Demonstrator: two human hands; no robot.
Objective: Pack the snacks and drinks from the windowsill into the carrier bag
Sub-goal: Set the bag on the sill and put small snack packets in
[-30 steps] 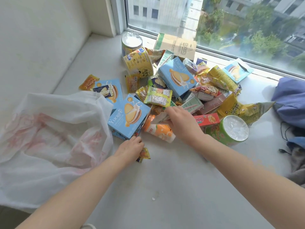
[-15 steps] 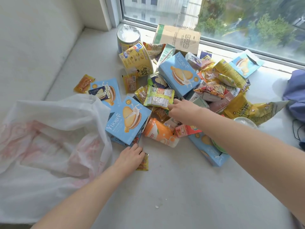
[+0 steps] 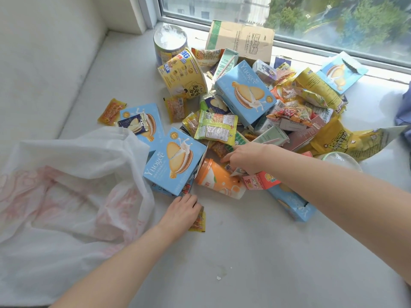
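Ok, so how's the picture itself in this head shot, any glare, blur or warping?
Head view: daylight from the window blows out the tin lid and the far sill; shadows are soft, as under the left hand holding an orange packet; the wide angle slightly bends the window frame; print on the blue box reads sharp.

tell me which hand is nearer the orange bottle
Right. The right hand is just behind the bottle, reaching over its far edge; the left hand lies apart in front of its cap end, on a packet.
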